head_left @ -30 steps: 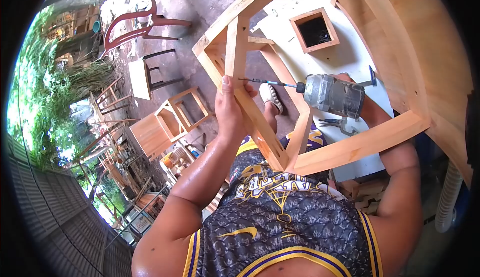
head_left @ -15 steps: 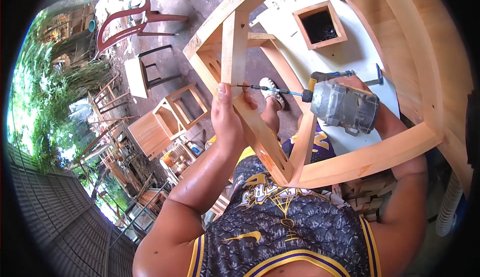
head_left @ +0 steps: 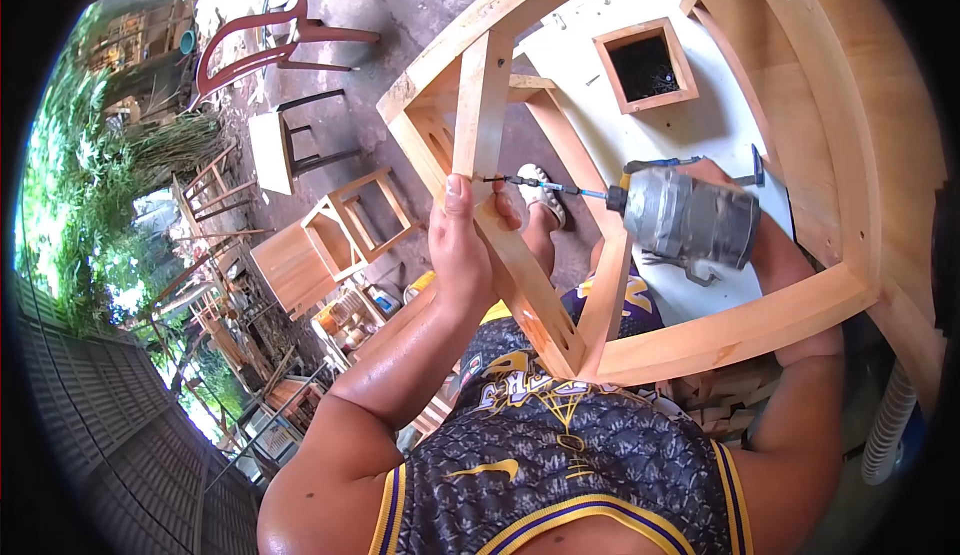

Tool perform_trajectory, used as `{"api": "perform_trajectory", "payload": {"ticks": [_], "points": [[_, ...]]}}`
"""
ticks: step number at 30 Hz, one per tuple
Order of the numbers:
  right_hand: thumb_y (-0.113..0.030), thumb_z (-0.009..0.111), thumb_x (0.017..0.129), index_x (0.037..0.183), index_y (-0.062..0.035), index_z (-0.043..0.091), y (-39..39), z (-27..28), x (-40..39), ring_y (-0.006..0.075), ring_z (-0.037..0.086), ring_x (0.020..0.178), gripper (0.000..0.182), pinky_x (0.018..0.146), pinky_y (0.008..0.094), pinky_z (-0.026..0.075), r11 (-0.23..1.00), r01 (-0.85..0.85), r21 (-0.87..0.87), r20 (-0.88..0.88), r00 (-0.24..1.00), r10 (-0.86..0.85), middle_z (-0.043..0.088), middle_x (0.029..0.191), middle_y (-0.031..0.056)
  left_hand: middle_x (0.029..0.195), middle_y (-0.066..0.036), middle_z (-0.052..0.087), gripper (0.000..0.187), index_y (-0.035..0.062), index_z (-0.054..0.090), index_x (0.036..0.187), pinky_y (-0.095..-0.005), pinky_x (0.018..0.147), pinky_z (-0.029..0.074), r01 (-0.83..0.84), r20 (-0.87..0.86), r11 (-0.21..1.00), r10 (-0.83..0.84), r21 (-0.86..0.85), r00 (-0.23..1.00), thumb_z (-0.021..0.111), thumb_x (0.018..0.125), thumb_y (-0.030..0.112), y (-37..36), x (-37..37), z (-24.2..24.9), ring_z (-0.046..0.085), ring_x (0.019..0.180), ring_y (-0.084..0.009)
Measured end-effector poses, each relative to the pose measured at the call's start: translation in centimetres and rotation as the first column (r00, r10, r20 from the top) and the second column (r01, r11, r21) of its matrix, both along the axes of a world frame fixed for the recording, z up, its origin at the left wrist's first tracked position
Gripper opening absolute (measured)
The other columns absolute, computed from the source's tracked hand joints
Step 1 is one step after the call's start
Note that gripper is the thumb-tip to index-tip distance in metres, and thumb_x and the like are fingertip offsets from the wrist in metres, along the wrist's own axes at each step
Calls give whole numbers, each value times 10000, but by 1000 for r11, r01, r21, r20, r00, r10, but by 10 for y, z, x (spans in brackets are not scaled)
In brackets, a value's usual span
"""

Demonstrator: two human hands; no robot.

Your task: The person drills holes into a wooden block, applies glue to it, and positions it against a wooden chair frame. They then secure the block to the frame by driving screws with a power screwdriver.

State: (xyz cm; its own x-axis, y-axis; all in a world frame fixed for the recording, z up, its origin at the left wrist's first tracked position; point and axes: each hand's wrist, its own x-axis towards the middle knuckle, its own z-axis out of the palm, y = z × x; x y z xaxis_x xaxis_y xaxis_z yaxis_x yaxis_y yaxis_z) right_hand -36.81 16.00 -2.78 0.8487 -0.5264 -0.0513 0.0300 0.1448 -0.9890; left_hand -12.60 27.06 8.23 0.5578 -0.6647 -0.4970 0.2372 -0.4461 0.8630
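Observation:
A wooden chair-like frame [head_left: 735,327] of pale curved and straight pieces lies across my lap. My left hand [head_left: 462,245] is closed round one of its rails [head_left: 525,270] near a joint, thumb on the near side and fingertips showing past the other edge. My right hand [head_left: 712,173] grips a scuffed cordless drill [head_left: 690,217], mostly hidden behind the tool's body. From its chuck a long thin driver bit [head_left: 565,188] points left, its tip at the joint beside my left thumb. Whether a screw sits at the tip is too small to tell.
A white worktable [head_left: 620,145] holds a square wooden box [head_left: 647,67] with dark small pieces inside, plus a blue-ended clamp [head_left: 757,167]. On the floor stand a red plastic chair [head_left: 250,40], a small stool [head_left: 272,153] and another wooden frame [head_left: 365,223]. A ribbed hose [head_left: 890,425] hangs at lower right.
The drill has tilted slightly and its chuck is a little closer to the joint. The frame and my left hand appear shifted slightly right and down, as the camera view moves.

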Motion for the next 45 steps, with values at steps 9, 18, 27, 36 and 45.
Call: {"api": "perform_trajectory", "payload": {"ticks": [9, 18, 27, 36, 45], "points": [[-102, 731, 766, 1028, -3, 650, -15, 0, -11, 158, 642, 775, 292, 719, 287, 524, 1000, -20, 16, -20, 1000, 20, 668, 886, 80, 719, -64, 537, 456, -6, 534, 943, -277, 562, 445, 8, 46, 1000, -9, 12, 999, 401, 988, 428, 0, -1, -2, 522, 633, -144], [-96, 728, 772, 1049, 0, 646, -14, -5, -12, 149, 647, 782, 305, 718, 278, 527, 997, -53, 60, -37, 998, 55, 670, 890, 75, 814, -92, 579, 517, -13, 555, 1000, -315, 667, 503, -24, -35, 998, 26, 60, 999, 421, 975, 486, 3, 4, -3, 576, 743, -169], [-90, 725, 777, 1071, 3, 643, -20, -2, 3, 140, 651, 789, 319, 717, 269, 530, 990, -94, 103, -61, 993, 101, 671, 894, 70, 973, -166, 636, 581, -49, 573, 1052, -387, 837, 491, 35, 56, 999, -37, 22, 998, 407, 973, 502, 6, 7, -10, 607, 928, -231], [-84, 723, 783, 1092, 6, 639, -26, -7, 11, 131, 655, 796, 332, 716, 261, 532, 980, -126, 153, -77, 987, 139, 673, 898, 65, 966, -146, 630, 596, -48, 575, 1059, -392, 842, 484, 37, 59, 999, -38, 27, 998, 399, 974, 515, 7, 8, -12, 597, 929, -224], [-84, 678, 826, 1145, 14, 631, -31, 5, 16, 104, 646, 808, 337, 714, 248, 527, 976, -216, -17, -57, 975, 214, 676, 916, 55, 966, -176, 646, 526, -38, 530, 1140, -382, 922, 509, -4, -21, 999, 3, -39, 1000, 481, 971, 458, 9, 9, -13, 647, 932, -242]]}}
